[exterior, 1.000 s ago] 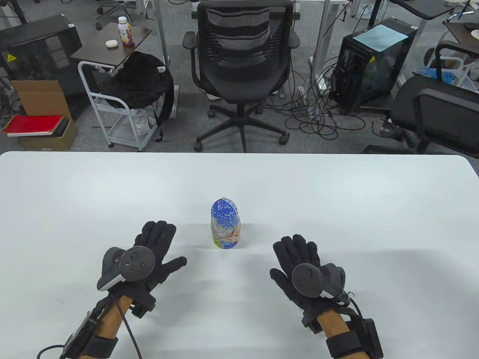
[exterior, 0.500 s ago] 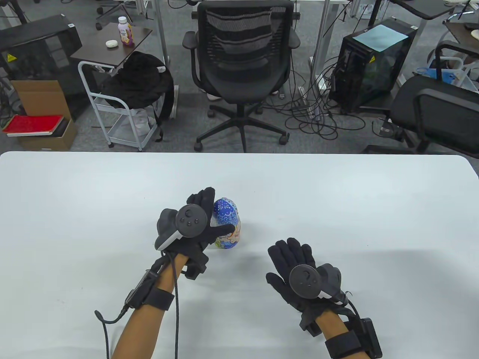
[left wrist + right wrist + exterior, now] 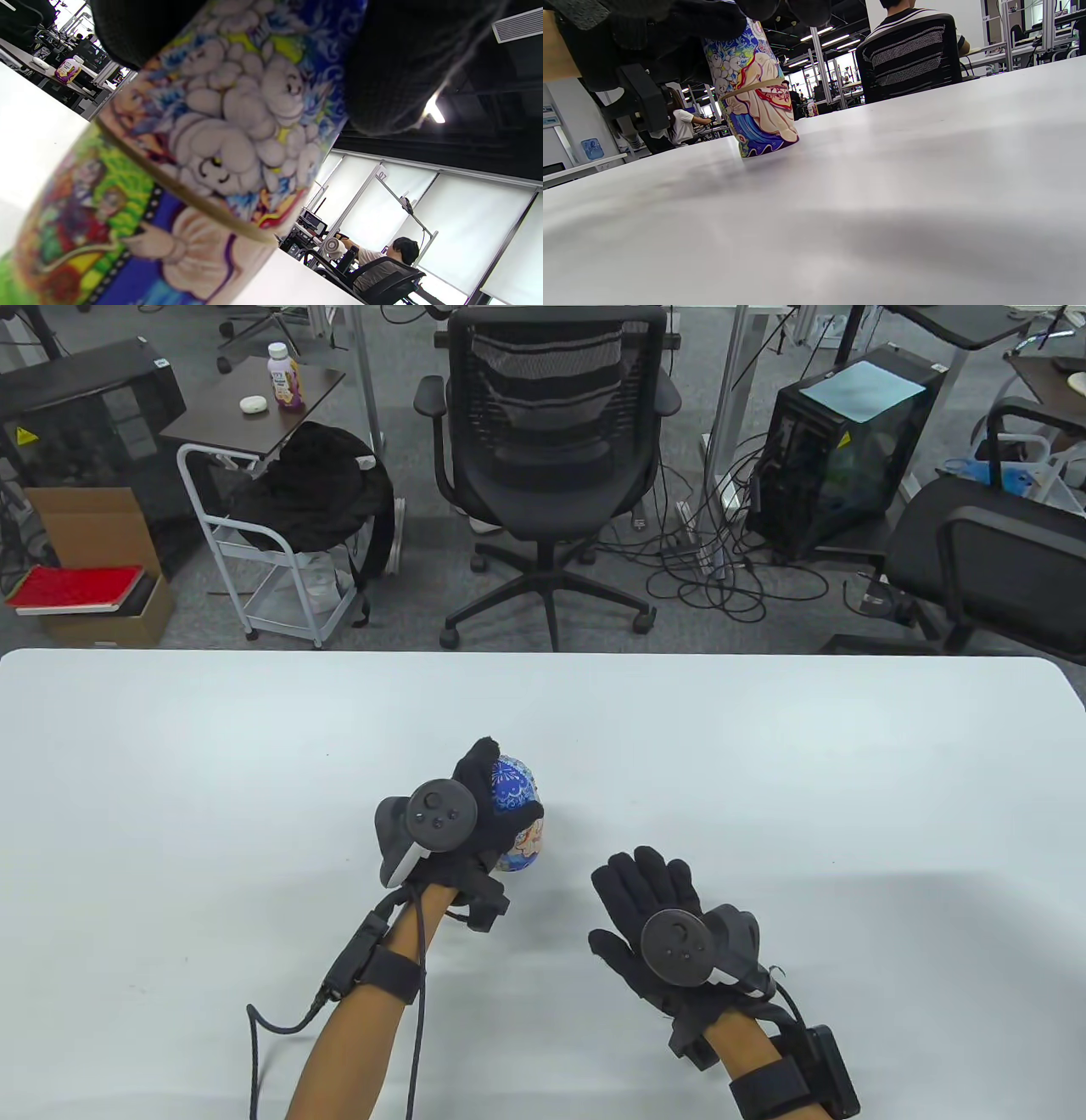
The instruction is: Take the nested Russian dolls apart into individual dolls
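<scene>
We see a wide white bench (image 3: pixel 764 780) filling the near half of the table view, with a black mesh office chair (image 3: pixel 547 466) on the floor beyond its far edge. Near the middle of the bench stands the nested Russian doll (image 3: pixel 519 813), upright, its base on the surface; we can make out a blue patterned head and a lighter painted body, with the seam between upper and lower halves plain in the left wrist view. Our left hand (image 3: pixel 475 823) comes at the doll from its left and grips the upper half: the fingers (image 3: pixel 479 759) curl over the far side of the head and the thumb (image 3: pixel 524 819) crosses the near side. Our right hand (image 3: pixel 653 912) lies to the right of the doll and nearer to us, apart from it, palm down, fingers spread and relaxed, holding nothing. A round tracker (image 3: pixel 676 948) sits on its back.
</scene>
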The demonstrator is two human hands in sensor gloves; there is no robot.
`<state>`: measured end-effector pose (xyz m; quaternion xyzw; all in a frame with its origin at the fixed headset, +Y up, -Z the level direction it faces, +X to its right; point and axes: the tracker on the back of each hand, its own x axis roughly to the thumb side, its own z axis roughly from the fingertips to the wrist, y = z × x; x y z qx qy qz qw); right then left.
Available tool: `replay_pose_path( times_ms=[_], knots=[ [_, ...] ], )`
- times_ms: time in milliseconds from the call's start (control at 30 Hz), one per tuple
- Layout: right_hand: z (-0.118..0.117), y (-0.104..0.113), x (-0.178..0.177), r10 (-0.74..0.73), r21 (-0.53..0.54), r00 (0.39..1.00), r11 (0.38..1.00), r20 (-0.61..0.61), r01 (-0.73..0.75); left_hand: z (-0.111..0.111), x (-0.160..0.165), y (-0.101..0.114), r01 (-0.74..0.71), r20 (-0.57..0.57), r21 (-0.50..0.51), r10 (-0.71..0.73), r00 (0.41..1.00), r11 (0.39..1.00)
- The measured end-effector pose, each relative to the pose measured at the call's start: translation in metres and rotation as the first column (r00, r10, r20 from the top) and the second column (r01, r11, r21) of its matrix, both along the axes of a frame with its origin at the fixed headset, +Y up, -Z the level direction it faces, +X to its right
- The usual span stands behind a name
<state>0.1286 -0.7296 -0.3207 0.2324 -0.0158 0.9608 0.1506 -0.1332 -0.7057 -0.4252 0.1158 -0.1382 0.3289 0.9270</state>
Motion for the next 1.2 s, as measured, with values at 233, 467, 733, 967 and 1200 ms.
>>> replay_pose_path(
  times_ms=[233, 467, 733, 967, 1200],
  knots=[
    [-0.007, 0.009, -0.004, 0.015, 0.011, 0.999, 1.0, 0.033, -0.015, 0.025, -0.007, 0.014, -0.016, 0.06, 0.005, 0.016, 0.998, 1.0],
    [-0.013, 0.007, -0.04, -0.106, -0.097, 0.994, 0.989, 0.034, 0.109, 0.064, -0.019, 0.039, -0.1, 0.179, 0.068, 0.086, 0.98, 0.993],
    [-0.017, 0.0, -0.076, -0.212, -0.13, 0.977, 0.969, -0.01, 0.209, 0.099, -0.035, 0.043, -0.152, 0.234, 0.139, 0.116, 0.965, 0.979],
    [-0.017, -0.019, -0.09, -0.42, -0.135, 0.906, 0.901, -0.044, 0.411, 0.103, -0.044, 0.039, -0.171, 0.247, 0.15, 0.13, 0.96, 0.974],
    [-0.008, -0.016, -0.089, -0.501, -0.045, 0.862, 0.866, -0.076, 0.499, 0.103, -0.042, 0.035, -0.254, 0.306, 0.121, 0.208, 0.929, 0.96]
  ],
)
